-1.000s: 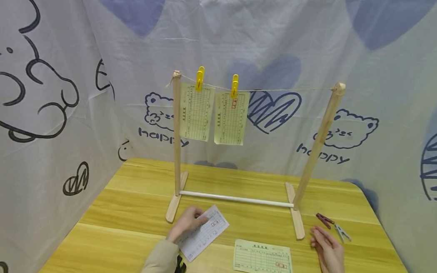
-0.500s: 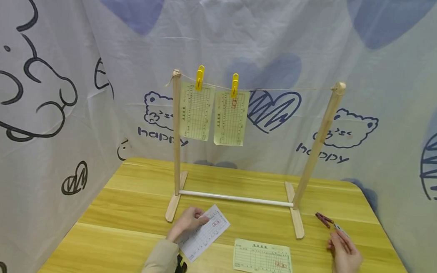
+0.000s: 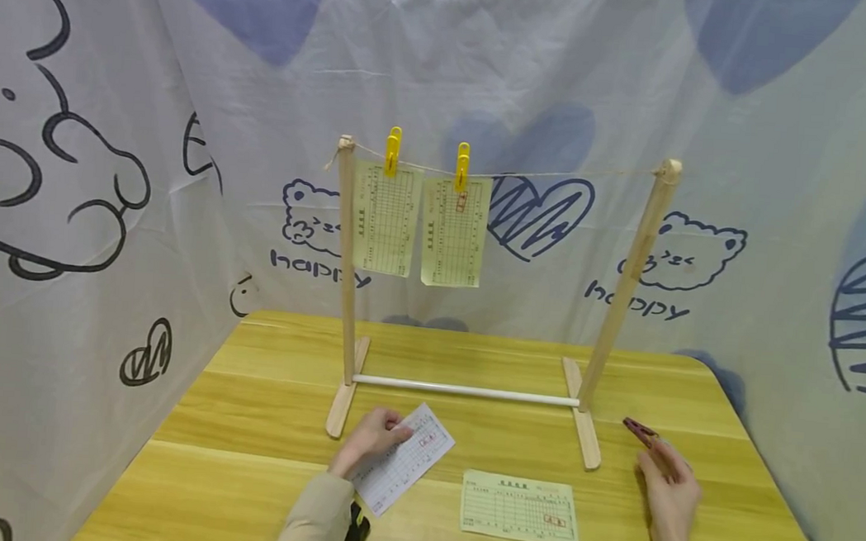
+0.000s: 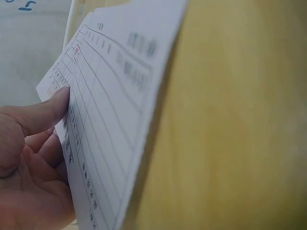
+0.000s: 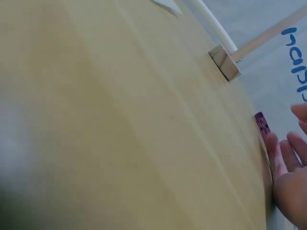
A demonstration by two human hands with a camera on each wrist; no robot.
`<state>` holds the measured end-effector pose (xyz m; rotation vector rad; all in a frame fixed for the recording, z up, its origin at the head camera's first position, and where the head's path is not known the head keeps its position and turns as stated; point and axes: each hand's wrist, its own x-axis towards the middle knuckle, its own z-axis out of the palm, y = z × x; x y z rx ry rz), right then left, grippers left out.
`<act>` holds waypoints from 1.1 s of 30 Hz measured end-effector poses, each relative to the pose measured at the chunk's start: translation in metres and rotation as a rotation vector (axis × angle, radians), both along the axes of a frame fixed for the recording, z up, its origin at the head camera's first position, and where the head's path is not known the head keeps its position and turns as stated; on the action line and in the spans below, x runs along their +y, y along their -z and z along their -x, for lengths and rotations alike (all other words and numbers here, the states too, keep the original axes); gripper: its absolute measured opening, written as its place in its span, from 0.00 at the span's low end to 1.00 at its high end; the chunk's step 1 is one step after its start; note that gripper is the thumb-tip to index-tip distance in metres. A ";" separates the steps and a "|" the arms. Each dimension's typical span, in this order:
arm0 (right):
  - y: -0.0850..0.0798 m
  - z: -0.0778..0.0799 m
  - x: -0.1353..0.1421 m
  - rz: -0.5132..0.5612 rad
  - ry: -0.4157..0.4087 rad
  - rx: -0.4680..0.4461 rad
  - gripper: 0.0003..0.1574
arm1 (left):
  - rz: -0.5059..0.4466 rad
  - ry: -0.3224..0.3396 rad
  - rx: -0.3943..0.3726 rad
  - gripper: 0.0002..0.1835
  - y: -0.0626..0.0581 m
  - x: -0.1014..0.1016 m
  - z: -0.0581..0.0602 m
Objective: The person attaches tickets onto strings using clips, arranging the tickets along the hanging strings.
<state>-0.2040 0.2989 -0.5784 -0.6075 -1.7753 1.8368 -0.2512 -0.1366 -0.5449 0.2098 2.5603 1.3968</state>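
In the head view my left hand pinches a white receipt slip, printed with a grid and a red stamp, above the table. The left wrist view shows the thumb on the printed face of the slip and fingers behind it. My right hand is low at the table's right side, fingertips beside a dark purple clothespin. A gap shows between its thumb and fingers in the right wrist view, near the purple clothespin. The grey clothespin is hidden.
A wooden rack carries a string, where two yellow clothespins hold two pale green slips. Another green slip lies flat on the wooden table. A white rod joins the rack's feet.
My right hand has moved right to the grey clothespin, then slightly left and away from me toward the purple one. The grey clothespin has gone out of sight. My left hand stays almost still.
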 end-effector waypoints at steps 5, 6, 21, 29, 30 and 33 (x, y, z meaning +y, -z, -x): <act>-0.003 0.005 0.002 -0.274 -0.128 -0.142 0.27 | -0.008 0.017 0.011 0.09 0.001 -0.001 0.001; -0.004 0.005 0.003 -0.313 -0.165 -0.166 0.28 | -0.010 0.020 0.013 0.09 0.001 -0.001 0.001; 0.001 0.003 0.003 -0.460 -0.304 -0.211 0.31 | -0.017 0.012 0.006 0.09 -0.003 0.000 -0.001; 0.000 0.004 -0.002 -0.398 -0.126 -0.103 0.23 | -0.012 0.008 0.006 0.09 -0.002 0.000 0.000; 0.000 0.005 -0.002 -0.416 -0.117 -0.102 0.23 | -0.013 0.010 0.007 0.09 -0.002 0.000 0.000; 0.001 0.009 -0.001 -0.464 -0.098 -0.131 0.26 | -0.011 0.017 0.014 0.09 -0.002 -0.001 -0.001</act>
